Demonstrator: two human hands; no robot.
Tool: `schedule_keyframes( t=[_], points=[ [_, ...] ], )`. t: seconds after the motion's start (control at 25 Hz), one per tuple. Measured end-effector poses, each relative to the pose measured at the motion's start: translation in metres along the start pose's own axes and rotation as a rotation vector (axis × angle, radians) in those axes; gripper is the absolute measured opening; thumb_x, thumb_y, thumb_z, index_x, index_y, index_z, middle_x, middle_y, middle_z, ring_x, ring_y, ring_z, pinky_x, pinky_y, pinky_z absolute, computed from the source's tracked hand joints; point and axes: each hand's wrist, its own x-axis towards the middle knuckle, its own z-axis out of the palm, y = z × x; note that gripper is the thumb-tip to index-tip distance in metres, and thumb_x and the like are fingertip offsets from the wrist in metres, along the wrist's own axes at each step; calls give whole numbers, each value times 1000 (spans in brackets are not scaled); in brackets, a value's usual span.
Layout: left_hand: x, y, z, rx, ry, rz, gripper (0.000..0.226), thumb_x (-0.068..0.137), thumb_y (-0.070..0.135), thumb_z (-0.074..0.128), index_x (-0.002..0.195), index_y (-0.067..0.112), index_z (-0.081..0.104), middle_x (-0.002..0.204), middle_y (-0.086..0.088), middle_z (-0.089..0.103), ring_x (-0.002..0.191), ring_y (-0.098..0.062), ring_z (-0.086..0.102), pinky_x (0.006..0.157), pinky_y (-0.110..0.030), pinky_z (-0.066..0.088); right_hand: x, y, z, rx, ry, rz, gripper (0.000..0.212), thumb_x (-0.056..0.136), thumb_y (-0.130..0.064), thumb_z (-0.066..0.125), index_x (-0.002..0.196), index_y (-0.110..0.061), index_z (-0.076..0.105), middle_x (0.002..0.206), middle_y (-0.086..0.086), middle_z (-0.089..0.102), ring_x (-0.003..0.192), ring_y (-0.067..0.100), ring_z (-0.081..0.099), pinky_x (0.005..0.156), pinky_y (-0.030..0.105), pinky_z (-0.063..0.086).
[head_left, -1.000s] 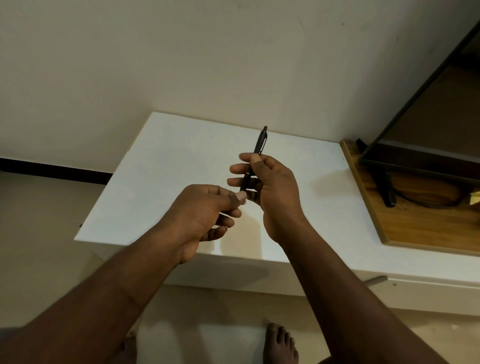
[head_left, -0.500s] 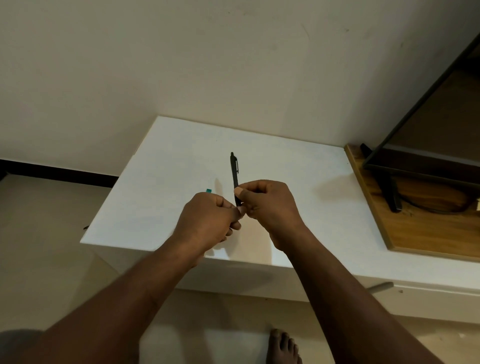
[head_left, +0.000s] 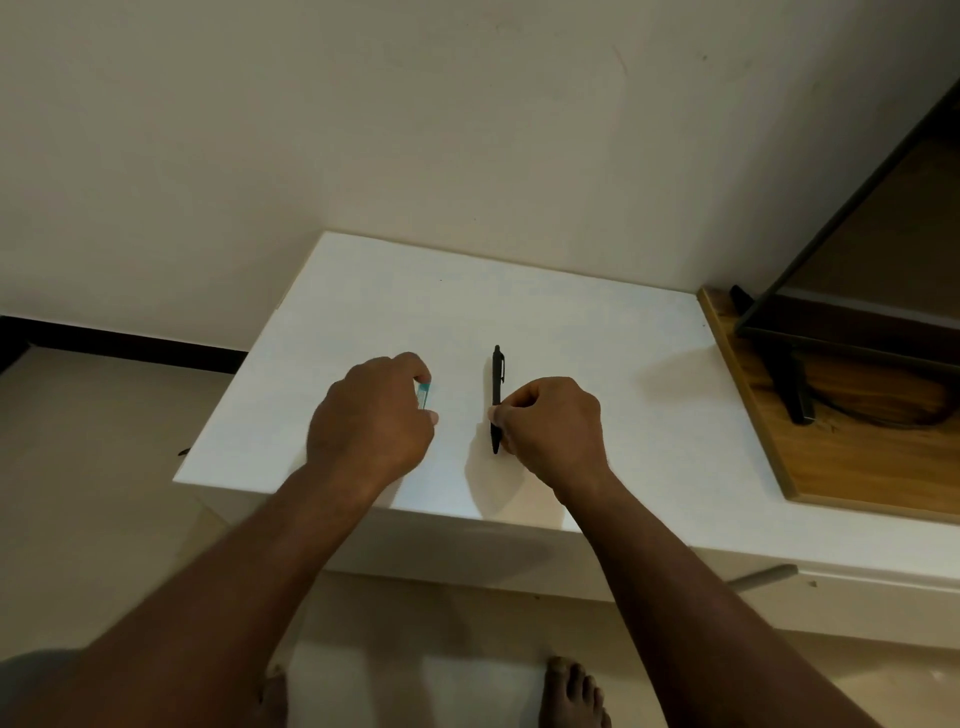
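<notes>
Partly hidden items first.
- Teal piece (head_left: 425, 396): only a pale blue-green sliver showed, left of frame centre. The rest lay under the fingers, so what it was could not be told.
- Pen (head_left: 497, 385): the lower barrel was covered by the fingers of the right hand.
- Black-framed panel (head_left: 831, 332): cut off by the right edge of the frame.
- Foot (head_left: 571, 693): bare, cut off by the bottom edge.

Principal item: the pen.
- It was black and slim, with a clip near its upper end.
- It was set lengthwise at frame centre, pointing toward the top of the frame, over the white tabletop (head_left: 545, 306).
- Its lower end met a dark shadow on the surface. Whether the full length lay flat could not be told.

Hands.
- Left hand (head_left: 371, 418): knuckles up and fingers curled, it pinched the teal piece between forefinger and thumb.
- Right hand (head_left: 553, 428): also curled, it pinched the pen's lower barrel at the fingertips.
- The two hands were well apart, with bare tabletop between them.

Surroundings.
- Wooden board (head_left: 857, 467): lay at the right of the frame, under the panel.
- Wall (head_left: 415, 130): plain, filling the upper half of the frame.

Changes from the earlier frames.
- Half a second before, both hands had met at the pen's lower end, and the teal piece showed only as a speck above the left knuckles. Since then the left hand had drawn off to the left with the piece.
- A full second before, the pen had been tilted toward the upper right, higher in the right hand's grasp.
</notes>
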Motion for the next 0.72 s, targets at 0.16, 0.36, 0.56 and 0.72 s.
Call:
schedule_keyframes(
  t=[0.16,0.36,0.56,0.72],
  points=[
    [0,-4,9,142,-49,68,47,92,33,71,136,22,58,123,-6,65,110,-29,64,87,-39,52,1,2,3,-77,-20,22,16,81,-13,72,79,0,79,78,17,80,78,31,77,76,44,65],
    [3,-7,18,174,-9,86,29,93,30,69,120,18,68,109,-6,67,96,-26,65,73,-28,41,2,3,5,-121,5,23,15,80,-17,73,81,-3,78,76,11,80,77,25,75,70,36,62],
    [4,-3,29,148,29,97,22,92,31,70,108,16,72,100,-7,72,79,-22,62,66,-31,47,5,6,7,-155,40,23,10,82,-18,73,80,-9,77,77,3,77,75,18,70,56,22,49],
    [3,2,36,66,76,32,27,91,36,73,108,14,72,98,-7,75,87,-26,69,72,-34,55,6,8,8,-177,77,-7,9,83,-19,74,82,-10,76,79,1,75,66,7,58,50,20,38]
  ],
)
